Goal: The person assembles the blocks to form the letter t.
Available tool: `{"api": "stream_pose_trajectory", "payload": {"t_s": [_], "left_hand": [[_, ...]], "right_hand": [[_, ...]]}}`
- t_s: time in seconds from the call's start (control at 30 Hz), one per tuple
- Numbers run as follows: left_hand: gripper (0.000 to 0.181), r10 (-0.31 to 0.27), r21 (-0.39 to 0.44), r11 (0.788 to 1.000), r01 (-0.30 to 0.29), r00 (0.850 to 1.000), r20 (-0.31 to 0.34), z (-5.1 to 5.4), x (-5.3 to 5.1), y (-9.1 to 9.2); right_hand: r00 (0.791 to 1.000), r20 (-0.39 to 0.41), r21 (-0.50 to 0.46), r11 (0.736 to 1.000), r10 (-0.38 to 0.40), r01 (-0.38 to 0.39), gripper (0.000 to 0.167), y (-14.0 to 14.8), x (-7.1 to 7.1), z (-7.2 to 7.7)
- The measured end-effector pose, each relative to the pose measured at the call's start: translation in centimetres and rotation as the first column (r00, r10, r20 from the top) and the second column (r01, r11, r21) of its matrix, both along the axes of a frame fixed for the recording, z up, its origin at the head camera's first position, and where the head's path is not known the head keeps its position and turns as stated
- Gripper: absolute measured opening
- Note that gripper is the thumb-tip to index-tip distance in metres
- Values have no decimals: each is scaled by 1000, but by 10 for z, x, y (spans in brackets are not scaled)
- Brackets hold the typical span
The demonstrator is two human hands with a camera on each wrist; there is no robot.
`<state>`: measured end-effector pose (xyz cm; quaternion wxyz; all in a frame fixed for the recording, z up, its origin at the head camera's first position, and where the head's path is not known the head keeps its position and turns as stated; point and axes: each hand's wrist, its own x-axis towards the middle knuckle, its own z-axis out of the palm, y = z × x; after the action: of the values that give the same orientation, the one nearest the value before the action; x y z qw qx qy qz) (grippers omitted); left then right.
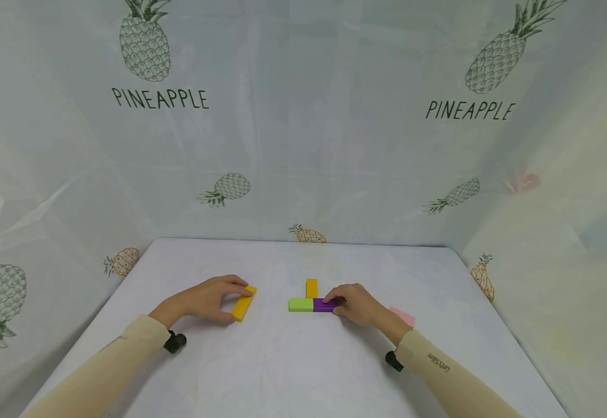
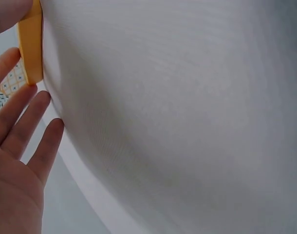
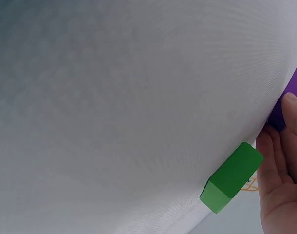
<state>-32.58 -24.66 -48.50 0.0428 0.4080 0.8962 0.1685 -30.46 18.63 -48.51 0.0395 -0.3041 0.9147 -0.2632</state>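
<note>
My left hand (image 1: 210, 298) spans a yellow block (image 1: 243, 305) lengthwise, its thumb at the near end and its fingers at the far end. In the left wrist view the fingertips touch that yellow block (image 2: 31, 46), while the other fingers stay spread. Toward the right, my right hand (image 1: 357, 305) pinches the right end of a purple block (image 1: 322, 305). This block lies end to end with a light green block (image 1: 300, 305). Behind the pair a second yellow block (image 1: 311, 288) points away from me.
A pink piece (image 1: 403, 316) lies beyond my right wrist, partly hidden by the forearm. In the right wrist view a green block (image 3: 232, 176) sits on the table close to the right hand. A pineapple-print sheet (image 1: 303, 128) surrounds the white table (image 1: 272, 371).
</note>
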Motion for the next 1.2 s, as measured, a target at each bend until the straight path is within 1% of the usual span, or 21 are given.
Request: {"api": "stream_pose_trajectory", "payload": {"t_s": [0.07, 0.17, 0.3, 0.43, 0.73, 0.87, 1.07, 1.2], "left_hand": [[61, -1, 8, 1000, 1, 1000, -15, -2, -1, 0], [61, 12, 14, 1000, -11, 1000, -19, -4, -1, 0], [62, 30, 20, 999, -30, 1000, 3, -5, -1, 2], [63, 28, 30, 999, -29, 999, 20, -4, 1, 3], [62, 35, 18, 999, -36, 999, 30, -2, 3, 5], [61, 31, 13, 999, -31, 999, 23, -2, 3, 5], [60, 24, 46, 999, -25, 999, 22, -3, 2, 8], [60, 16, 66, 998, -15, 1000, -6, -6, 1, 10]], "right_hand": [[1000, 2, 0, 1000, -2, 2, 27, 0, 0, 0], [1000, 1, -1, 1000, 0, 0, 27, 0, 0, 0], [1000, -1, -2, 1000, 6, -6, 27, 0, 0, 0], [1000, -1, 0, 1000, 5, -5, 26, 0, 0, -1], [1000, -5, -1, 1000, 1, -1, 26, 1, -1, -2], [1000, 2, 1, 1000, -8, 8, 26, 0, 0, -1], [1000, 0, 1, 1000, -11, 11, 26, 1, 0, -1], [1000, -1, -1, 1000, -8, 8, 26, 1, 0, -1]]}}
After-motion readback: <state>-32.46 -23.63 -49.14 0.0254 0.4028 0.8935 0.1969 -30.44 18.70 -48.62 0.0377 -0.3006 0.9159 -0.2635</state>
